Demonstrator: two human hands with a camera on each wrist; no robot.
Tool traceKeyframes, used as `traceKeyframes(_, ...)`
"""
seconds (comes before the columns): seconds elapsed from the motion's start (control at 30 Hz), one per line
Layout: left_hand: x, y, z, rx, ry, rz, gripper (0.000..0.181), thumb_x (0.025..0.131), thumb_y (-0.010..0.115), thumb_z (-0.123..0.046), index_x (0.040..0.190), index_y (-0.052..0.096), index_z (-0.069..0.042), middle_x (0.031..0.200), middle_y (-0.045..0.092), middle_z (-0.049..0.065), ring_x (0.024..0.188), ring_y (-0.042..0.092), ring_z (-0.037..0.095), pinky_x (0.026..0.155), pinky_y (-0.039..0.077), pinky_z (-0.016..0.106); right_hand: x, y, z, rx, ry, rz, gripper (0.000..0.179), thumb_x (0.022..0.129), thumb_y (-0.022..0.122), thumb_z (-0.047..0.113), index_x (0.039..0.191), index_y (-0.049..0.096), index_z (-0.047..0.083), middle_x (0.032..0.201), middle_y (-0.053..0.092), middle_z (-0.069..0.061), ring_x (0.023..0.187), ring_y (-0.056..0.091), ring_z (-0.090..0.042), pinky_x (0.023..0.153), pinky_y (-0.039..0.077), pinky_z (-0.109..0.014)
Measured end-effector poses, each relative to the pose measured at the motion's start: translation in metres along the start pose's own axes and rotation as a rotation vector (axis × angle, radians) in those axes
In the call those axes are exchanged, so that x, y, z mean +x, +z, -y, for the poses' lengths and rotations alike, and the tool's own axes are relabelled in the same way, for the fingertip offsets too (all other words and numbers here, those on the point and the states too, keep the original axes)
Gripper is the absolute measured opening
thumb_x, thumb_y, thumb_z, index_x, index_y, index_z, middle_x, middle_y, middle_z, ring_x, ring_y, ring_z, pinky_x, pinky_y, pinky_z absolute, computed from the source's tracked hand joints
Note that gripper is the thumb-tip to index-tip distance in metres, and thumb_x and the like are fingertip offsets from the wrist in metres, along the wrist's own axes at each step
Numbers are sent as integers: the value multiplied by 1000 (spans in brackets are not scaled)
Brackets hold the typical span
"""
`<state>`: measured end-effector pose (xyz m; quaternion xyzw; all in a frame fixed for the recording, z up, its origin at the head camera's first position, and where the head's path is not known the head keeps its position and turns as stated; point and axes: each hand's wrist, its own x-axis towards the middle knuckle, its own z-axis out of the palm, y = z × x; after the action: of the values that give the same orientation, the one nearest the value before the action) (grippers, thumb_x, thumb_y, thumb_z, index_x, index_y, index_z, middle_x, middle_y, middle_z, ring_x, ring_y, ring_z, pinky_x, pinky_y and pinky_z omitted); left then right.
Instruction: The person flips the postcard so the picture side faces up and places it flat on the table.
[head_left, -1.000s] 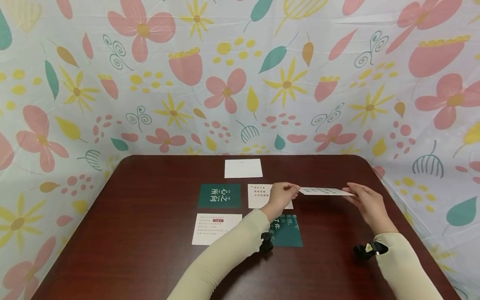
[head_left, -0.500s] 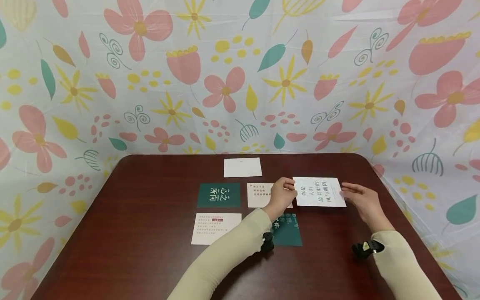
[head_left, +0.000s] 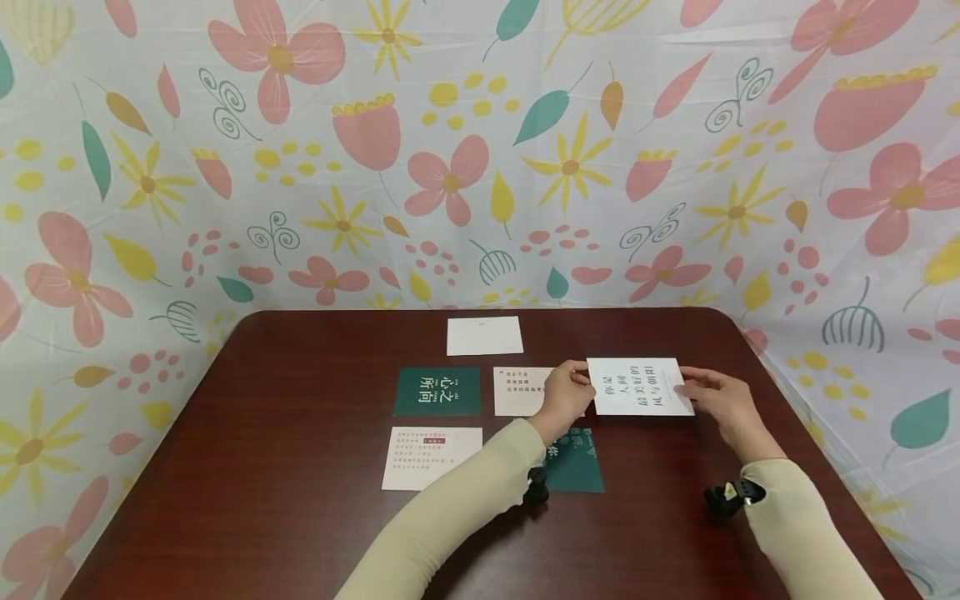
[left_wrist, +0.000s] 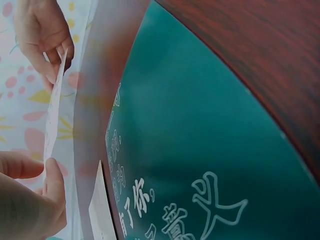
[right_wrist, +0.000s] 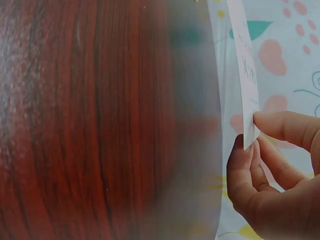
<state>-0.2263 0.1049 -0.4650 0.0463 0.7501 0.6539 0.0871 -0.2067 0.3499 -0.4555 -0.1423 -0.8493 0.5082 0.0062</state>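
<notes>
Both hands pinch a white card (head_left: 640, 387) printed with dark lettering, held over the right half of the table. My left hand (head_left: 561, 396) has its left edge between thumb and fingers. At the opposite edge, my right hand (head_left: 726, 408) does the same, thumb on the printed face in the right wrist view (right_wrist: 287, 127). The left wrist view catches the card (left_wrist: 53, 117) almost edge-on, raised off the table. Below the left hand lie a cream card (head_left: 517, 392) with dark text, partly covered by it, and a green card (head_left: 581, 467) partly behind the left sleeve.
Left of these, a green card (head_left: 437, 392) with white characters lies above a white card (head_left: 429, 458) bearing lines of text and a red block. A nearly plain white card (head_left: 484, 336) is by the back edge of the brown table (head_left: 262, 467). Behind hangs a flowered cloth (head_left: 450, 250).
The held card has tipped from nearly edge-on to showing its printed face toward the head camera, then stayed almost still. Both hands keep their hold, and the other cards have not moved.
</notes>
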Motion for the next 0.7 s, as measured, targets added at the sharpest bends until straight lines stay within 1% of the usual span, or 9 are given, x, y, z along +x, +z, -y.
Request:
traceKeyframes(0.1, -1, 2, 0, 17, -28, 36, 41, 90, 57, 4, 130, 57, -3, 82, 54, -1, 59, 43, 8, 50, 36, 22, 0, 0, -1, -22, -14, 14, 54, 89, 67, 13, 135, 49, -7, 98, 61, -6, 73, 57, -2, 63, 51, -20)
traceKeyframes(0.13, -1, 2, 0, 22, -40, 41, 42, 90, 57, 4, 131, 57, -3, 81, 53, -1, 58, 41, 8, 51, 35, 23, 1, 0, -2, -45, -34, 33, 55, 89, 66, 12, 136, 47, -9, 99, 61, -7, 73, 57, -1, 64, 50, -20)
traceKeyframes(0.2, -1, 4, 0, 28, -64, 53, 43, 90, 56, 4, 133, 55, -2, 81, 52, 0, 59, 39, 10, 55, 33, 24, 1, 0, -3, -64, -37, 46, 57, 88, 67, 12, 136, 46, -10, 97, 62, -8, 72, 57, -1, 63, 50, -20)
traceKeyframes(0.27, -1, 6, 1, 46, -77, 55, 45, 89, 57, 3, 134, 54, -1, 81, 51, 1, 62, 39, 9, 58, 34, 23, 2, 2, -4, -84, -35, 54, 58, 88, 67, 11, 136, 45, -10, 96, 62, -9, 72, 56, -2, 63, 49, -20)
traceKeyframes(0.4, 2, 10, 3, 66, -98, 58, 46, 89, 57, 1, 135, 52, 0, 83, 51, 0, 67, 41, 9, 60, 35, 23, 5, 3, -6, -145, -29, 50, 57, 87, 66, 11, 136, 46, -10, 98, 62, -13, 72, 53, -5, 61, 46, -21)
traceKeyframes(0.53, 5, 14, 4, 75, -107, 57, 47, 89, 57, -1, 135, 51, 2, 84, 51, 1, 69, 42, 10, 62, 37, 24, 8, 4, -7, -168, -27, 47, 56, 87, 65, 10, 135, 46, -11, 103, 61, -18, 74, 52, -7, 62, 45, -21)
traceKeyframes(0.63, 6, 16, 4, 74, -109, 66, 47, 89, 57, -1, 135, 50, 3, 90, 53, 3, 74, 44, 11, 65, 39, 25, 9, 5, -6, -170, -18, 44, 56, 87, 65, 9, 135, 46, -12, 102, 61, -18, 75, 52, -7, 62, 45, -21)
traceKeyframes(0.7, 7, 16, 4, 73, -112, 76, 48, 89, 57, -1, 136, 49, 4, 98, 55, 5, 81, 45, 11, 68, 41, 25, 10, 6, -5, -172, -12, 44, 56, 86, 65, 8, 134, 45, -13, 102, 61, -19, 75, 51, -6, 62, 44, -20)
